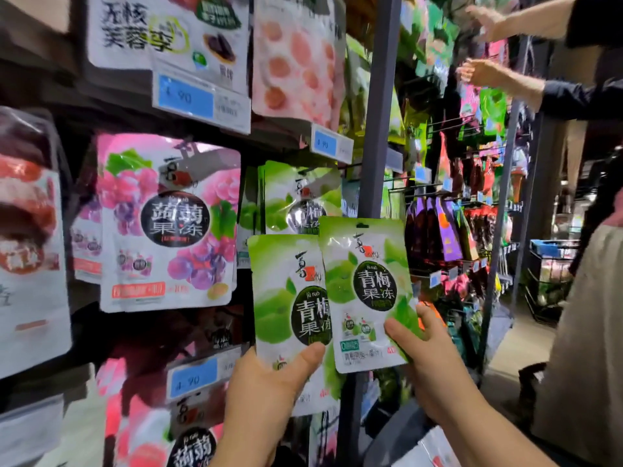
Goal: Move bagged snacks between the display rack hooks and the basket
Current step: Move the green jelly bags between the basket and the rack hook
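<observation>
I hold two green plum-jelly snack bags upright in front of the display rack. My left hand (269, 382) grips the lower edge of one green bag (286, 298), thumb across its front. My right hand (428, 358) pinches the bottom right corner of the other green bag (364, 291), which overlaps the first. Behind them, more green bags of the same kind (296, 193) hang on a rack hook. The basket is not in view.
Pink grape-jelly bags (168, 224) hang to the left, with blue price tags (192, 379) below and above. A grey upright post (381, 106) stands right of the green bags. Another person's arms (499, 75) reach to the rack at the upper right; the aisle floor lies beyond.
</observation>
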{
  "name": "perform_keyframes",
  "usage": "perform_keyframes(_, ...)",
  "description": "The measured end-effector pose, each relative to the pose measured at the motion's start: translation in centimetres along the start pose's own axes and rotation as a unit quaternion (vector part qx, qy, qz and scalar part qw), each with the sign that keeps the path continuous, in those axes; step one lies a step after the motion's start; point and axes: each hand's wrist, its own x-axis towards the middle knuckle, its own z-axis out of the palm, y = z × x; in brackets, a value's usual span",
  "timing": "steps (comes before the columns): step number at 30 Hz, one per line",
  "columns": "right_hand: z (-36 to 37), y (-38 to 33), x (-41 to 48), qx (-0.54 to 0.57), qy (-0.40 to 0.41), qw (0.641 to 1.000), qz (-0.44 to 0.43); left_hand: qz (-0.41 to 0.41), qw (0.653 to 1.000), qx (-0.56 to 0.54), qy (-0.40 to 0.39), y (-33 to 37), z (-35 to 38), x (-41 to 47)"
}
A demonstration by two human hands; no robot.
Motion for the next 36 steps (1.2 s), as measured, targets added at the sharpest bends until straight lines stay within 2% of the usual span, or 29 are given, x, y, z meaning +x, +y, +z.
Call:
perform_keyframes(5, 3.2, -3.0, 3.5, 0.001, -0.010, 0.999, -0.051, 0.023, 0.998, 0.023, 0.051, 1.8, -0.7, 0.7)
perform_keyframes(11, 6.0, -4.2, 7.4, 0.026, -0.018, 0.997, -0.064, 0.038, 0.995, 0.065, 0.061, 3.0, -1.5, 1.1)
perform_keyframes(36, 9.5, -5.8, 10.7, -0.012, 0.004, 1.000, -0.020, 0.042, 0.989, 0.084, 0.113, 2.6, -1.9, 1.5)
